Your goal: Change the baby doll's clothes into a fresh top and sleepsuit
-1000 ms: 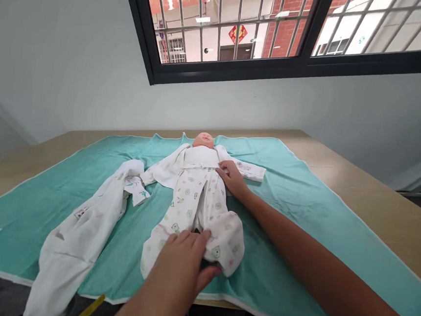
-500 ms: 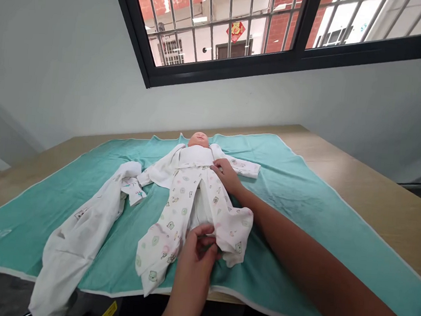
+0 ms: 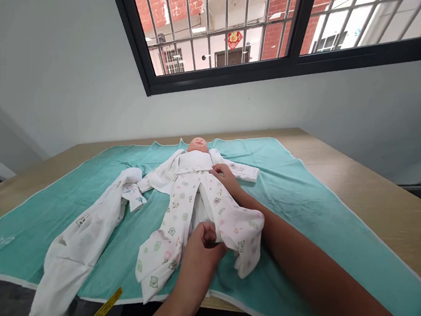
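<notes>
Your left hand (image 3: 201,255) pinches the patterned garment (image 3: 179,209); your right hand (image 3: 227,177) touches its waist, grip state indeterminable.

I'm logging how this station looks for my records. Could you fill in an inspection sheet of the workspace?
Surface: wooden-looking table under a creased teal cloth.
Job's things: doll on its back, head toward the window, in white printed clothing; white garment on the left, overhanging the near edge.
Clutter: yellow strip at the near edge, kind unclear.
Left hand: curled at the clothing's leg opening; grip unclear.
Right hand: fingers at the doll's waist.
Cables: nothing seen clearly.
Surroundings: pale wall, barred window, red decoration beyond it.
</notes>
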Tool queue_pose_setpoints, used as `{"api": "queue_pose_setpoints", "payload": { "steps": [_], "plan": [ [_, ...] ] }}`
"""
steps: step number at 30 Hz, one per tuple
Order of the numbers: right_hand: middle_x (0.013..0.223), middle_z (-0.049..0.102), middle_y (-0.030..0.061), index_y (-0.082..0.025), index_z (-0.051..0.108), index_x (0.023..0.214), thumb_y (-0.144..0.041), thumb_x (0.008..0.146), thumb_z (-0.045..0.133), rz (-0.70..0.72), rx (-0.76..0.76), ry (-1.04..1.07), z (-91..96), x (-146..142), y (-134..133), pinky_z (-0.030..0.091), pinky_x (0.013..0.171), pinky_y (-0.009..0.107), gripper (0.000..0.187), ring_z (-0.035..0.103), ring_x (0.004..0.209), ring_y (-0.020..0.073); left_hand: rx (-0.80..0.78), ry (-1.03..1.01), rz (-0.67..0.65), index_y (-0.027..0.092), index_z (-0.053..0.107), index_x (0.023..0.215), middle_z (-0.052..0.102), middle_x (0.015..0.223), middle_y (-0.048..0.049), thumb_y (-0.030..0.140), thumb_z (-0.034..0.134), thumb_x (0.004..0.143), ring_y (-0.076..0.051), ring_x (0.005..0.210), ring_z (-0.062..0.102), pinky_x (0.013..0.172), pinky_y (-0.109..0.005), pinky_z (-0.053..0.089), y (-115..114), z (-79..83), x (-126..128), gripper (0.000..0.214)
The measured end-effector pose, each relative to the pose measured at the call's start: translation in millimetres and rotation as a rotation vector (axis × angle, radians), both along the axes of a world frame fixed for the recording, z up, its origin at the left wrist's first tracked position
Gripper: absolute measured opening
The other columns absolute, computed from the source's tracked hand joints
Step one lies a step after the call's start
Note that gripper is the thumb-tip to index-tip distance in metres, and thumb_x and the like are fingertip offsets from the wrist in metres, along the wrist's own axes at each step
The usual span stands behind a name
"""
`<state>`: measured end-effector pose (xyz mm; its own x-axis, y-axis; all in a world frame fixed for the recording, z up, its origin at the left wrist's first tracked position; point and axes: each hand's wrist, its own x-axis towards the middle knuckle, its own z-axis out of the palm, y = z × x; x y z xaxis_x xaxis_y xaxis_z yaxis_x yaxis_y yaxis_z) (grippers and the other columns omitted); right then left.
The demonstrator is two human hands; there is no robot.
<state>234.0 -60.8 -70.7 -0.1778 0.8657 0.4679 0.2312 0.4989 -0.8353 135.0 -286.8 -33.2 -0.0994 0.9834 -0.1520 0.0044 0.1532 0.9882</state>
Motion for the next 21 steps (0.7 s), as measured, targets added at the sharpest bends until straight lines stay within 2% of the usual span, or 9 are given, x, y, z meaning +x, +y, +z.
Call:
{"api": "queue_pose_setpoints", "payload": {
  "steps": [2, 6, 11, 15, 19, 21],
  "plan": [
    [0.096, 0.059, 0.0042, -0.021, 0.055, 0.084, -0.049, 0.081, 0.057, 0.007, -0.006, 0.024, -0.1, -0.2, 0.5, 0.043, 0.089, 0.037, 0.028, 0.054, 0.093, 0.0198, 0.013, 0.075, -0.002, 0.019, 0.049, 0.074, 0.047, 0.063, 0.0065, 0.015, 0.065, 0.063, -0.009, 0.061, 0.045, 0.056, -0.020, 0.034, 4.7, 4.3, -1.9, 0.019],
    [0.096, 0.058, 0.0047, -0.021, 0.055, 0.084, -0.050, 0.080, 0.057, 0.007, -0.017, 0.047, -2.1, 0.0, 2.7, 0.044, 0.088, 0.036, 0.030, 0.055, 0.091, 0.0190, 0.050, 0.312, -0.100, 0.018, 0.056, 0.079, 0.051, 0.068, 0.0045, 0.021, 0.061, 0.073, -0.011, 0.067, 0.047, 0.062, -0.022, 0.036, 10.1, 22.9, -10.9, 0.009],
    [0.094, 0.058, 0.0044, -0.020, 0.056, 0.083, -0.050, 0.081, 0.056, -0.005, -0.006, 0.012, -6.9, -0.5, 7.5, 0.043, 0.089, 0.036, 0.030, 0.054, 0.092, 0.0191, 0.084, 0.418, -0.180, 0.018, 0.055, 0.073, 0.055, 0.069, 0.0033, 0.023, 0.057, 0.076, -0.012, 0.065, 0.049, 0.060, -0.022, 0.037, 16.9, 38.4, -18.8, 0.006],
    [0.096, 0.057, 0.0052, -0.020, 0.055, 0.079, -0.050, 0.081, 0.057, -0.024, -0.006, 0.028, -8.4, -2.3, 8.7, 0.045, 0.087, 0.036, 0.030, 0.054, 0.092, 0.0190, 0.161, 0.616, -0.173, 0.019, 0.056, 0.070, 0.058, 0.069, 0.0037, 0.017, 0.057, 0.073, -0.013, 0.067, 0.052, 0.065, -0.024, 0.039, 34.1, 41.2, -23.8, 0.003],
    [0.095, 0.056, 0.0047, -0.021, 0.055, 0.080, -0.047, 0.080, 0.058, -0.040, -0.024, 0.060, -4.4, -4.0, 3.1, 0.046, 0.086, 0.036, 0.027, 0.055, 0.090, 0.0184, 0.255, 0.811, -0.202, 0.019, 0.058, 0.071, 0.063, 0.073, 0.0017, 0.008, 0.051, 0.070, -0.015, 0.072, 0.056, 0.068, -0.026, 0.040, 56.0, 37.5, -34.6, 0.014],
    [0.094, 0.056, 0.0037, -0.021, 0.055, 0.081, -0.046, 0.081, 0.058, -0.049, -0.032, 0.068, -1.7, -4.5, -1.0, 0.046, 0.086, 0.036, 0.025, 0.055, 0.089, 0.0176, 0.315, 0.917, -0.173, 0.019, 0.059, 0.072, 0.064, 0.075, 0.0001, 0.004, 0.047, 0.069, -0.017, 0.075, 0.057, 0.070, -0.027, 0.040, 66.5, 35.1, -40.7, 0.019]
  ]
}}
